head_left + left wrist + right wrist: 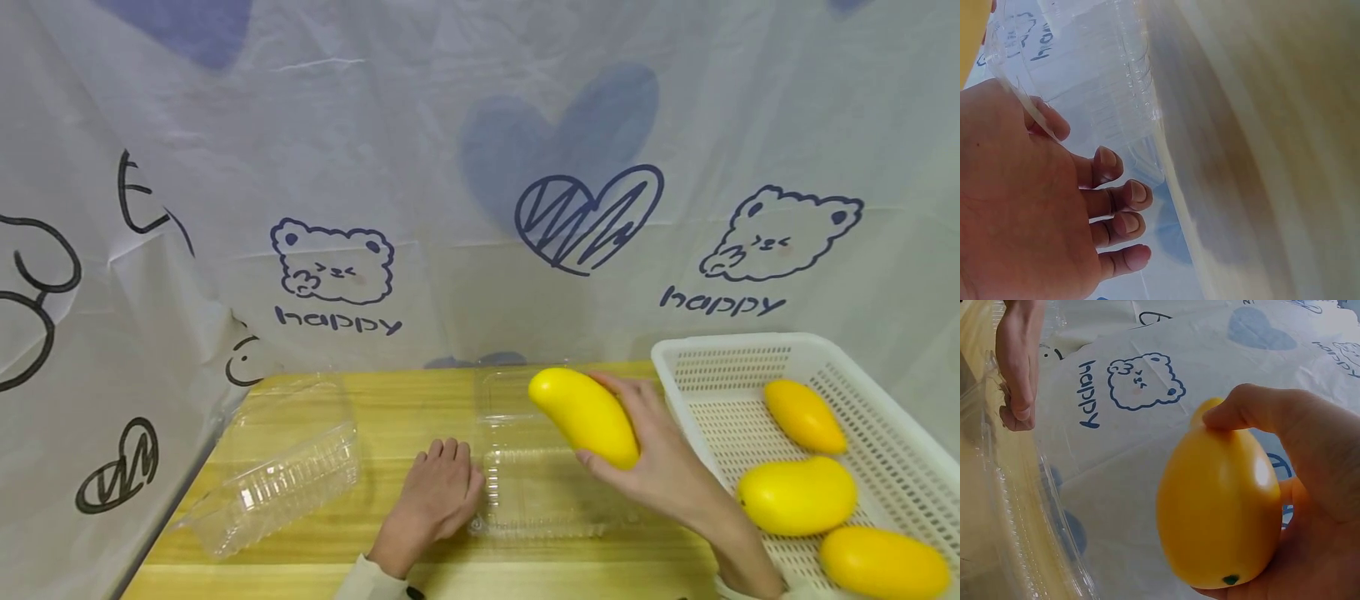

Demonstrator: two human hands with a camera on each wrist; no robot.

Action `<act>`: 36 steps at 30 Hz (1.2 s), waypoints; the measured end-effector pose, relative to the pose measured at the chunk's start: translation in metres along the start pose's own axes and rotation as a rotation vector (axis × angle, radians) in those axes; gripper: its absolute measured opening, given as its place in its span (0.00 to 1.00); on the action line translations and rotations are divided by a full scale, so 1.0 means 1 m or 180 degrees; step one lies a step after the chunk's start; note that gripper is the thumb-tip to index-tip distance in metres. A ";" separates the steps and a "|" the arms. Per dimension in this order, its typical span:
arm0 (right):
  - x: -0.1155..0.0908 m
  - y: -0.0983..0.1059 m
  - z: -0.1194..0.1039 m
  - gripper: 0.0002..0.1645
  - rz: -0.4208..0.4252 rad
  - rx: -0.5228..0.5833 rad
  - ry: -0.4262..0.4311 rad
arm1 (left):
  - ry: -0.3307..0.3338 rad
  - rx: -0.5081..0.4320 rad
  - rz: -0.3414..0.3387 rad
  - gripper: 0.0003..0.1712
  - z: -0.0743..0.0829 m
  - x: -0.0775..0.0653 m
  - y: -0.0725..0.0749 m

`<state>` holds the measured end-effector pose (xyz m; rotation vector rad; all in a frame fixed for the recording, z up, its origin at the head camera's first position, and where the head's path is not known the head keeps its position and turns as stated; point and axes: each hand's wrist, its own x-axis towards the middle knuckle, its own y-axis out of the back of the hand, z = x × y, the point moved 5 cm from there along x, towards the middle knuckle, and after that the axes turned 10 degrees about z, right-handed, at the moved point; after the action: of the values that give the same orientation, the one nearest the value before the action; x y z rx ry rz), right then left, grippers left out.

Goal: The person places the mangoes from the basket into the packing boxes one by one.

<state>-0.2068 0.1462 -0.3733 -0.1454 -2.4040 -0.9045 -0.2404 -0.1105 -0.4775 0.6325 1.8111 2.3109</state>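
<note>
A yellow mango (588,417) is gripped in my right hand (660,450), raised over a clear plastic clamshell container (555,492) on the table. The right wrist view shows the thumb across the top of the mango (1219,506) and a small green spot at its near end. My left hand (442,483) rests at the container's left edge. In the left wrist view its fingers (1119,194) are loosely bent with nothing between them, and the thumb lies against the clear rim (1035,112).
A white perforated basket (720,408) at the right holds three more mangoes (798,496). Another clear container (277,483) stands on the left of the wood-grain table (405,400). A printed cloth (450,167) hangs behind and along the left side.
</note>
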 end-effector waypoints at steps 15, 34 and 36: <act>-0.005 -0.013 0.006 0.53 -0.0322 0.0037 0.0111 | 0.0019 -0.0080 0.0004 0.15 0.001 0.000 0.000; -0.004 -0.018 0.006 0.26 -0.0360 0.0242 -0.0195 | 0.0021 -0.0089 -0.0012 0.15 -0.001 0.000 -0.002; -0.003 -0.017 0.006 0.25 -0.0287 0.0269 -0.0184 | 0.0015 -0.0091 0.0010 0.15 -0.001 0.000 -0.002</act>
<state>-0.2126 0.1371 -0.3887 -0.0319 -2.5152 -0.8474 -0.2411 -0.1105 -0.4798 0.6266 1.7769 2.3378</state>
